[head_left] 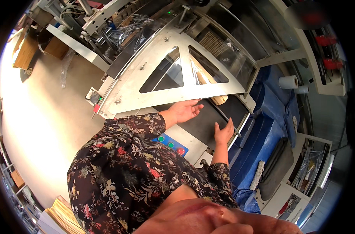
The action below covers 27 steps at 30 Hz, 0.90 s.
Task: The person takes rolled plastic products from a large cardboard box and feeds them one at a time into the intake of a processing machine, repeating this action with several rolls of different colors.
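- Wooden pieces (217, 98) (pale, flat, apparently a small stack) lie at the far end of the black conveyor belt (202, 123), half under the metal guard plate (162, 84) with its two triangular windows; only the rounded near end peeks out below the plate's edge.
- Step in hand, as I judge it: feeding or tending the stack at the mouth of the machine, with both hands out over the belt and neither one carrying anything.
- Left hand (185, 110) is spread flat, palm partly up, fingers loosely apart, just below the plate's lower edge and near the stack, but apart from it. It grips nothing.
- Right hand (223, 133) is likewise spread, fingers apart, resting on or just above the belt beside a thin metal rod (229, 121) that runs along the belt's right side; whether the fingertips touch the rod I cannot tell.
- The next move, by my reading, calls for a short reach forward by the left hand to the exposed end of the stack, keeping the fingers low to clear the plate's edge.
- Close to the person's body sits a blue control panel (170, 144) with two green buttons and one red (well within reach of either hand).
- More thin wooden sheets (64, 218) are stacked at the lower left, well apart from the belt.
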{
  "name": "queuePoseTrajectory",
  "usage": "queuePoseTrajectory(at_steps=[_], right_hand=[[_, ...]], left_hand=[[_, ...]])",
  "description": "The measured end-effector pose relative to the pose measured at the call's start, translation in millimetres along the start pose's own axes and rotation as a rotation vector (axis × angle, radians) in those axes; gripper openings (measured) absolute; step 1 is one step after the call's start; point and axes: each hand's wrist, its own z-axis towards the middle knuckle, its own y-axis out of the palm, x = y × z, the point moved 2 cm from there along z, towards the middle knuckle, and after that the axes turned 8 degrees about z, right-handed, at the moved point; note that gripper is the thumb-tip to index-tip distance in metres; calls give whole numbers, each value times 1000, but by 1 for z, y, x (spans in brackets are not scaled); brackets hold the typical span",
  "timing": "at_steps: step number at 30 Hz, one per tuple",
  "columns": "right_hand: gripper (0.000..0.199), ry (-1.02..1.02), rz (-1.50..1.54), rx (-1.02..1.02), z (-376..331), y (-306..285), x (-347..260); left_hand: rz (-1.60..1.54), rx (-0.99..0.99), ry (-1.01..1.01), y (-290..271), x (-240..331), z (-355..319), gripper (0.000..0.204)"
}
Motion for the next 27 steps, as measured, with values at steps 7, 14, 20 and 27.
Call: queuePoseTrajectory(at_steps=[7, 14, 20, 27], right_hand=[[79, 59, 82, 26, -17, -7, -12], [77, 61, 85, 25, -28, 2, -20], [76, 49, 143, 0, -39, 9, -32], [75, 19, 229, -54, -54, 15, -56]], left_hand=[[-18, -29, 38, 10, 11, -1, 35], [-21, -69, 34, 12, 8, -2, 29], [-35, -41, 97, 9, 9, 4, 29], [50, -47, 109, 15, 4, 11, 45]])
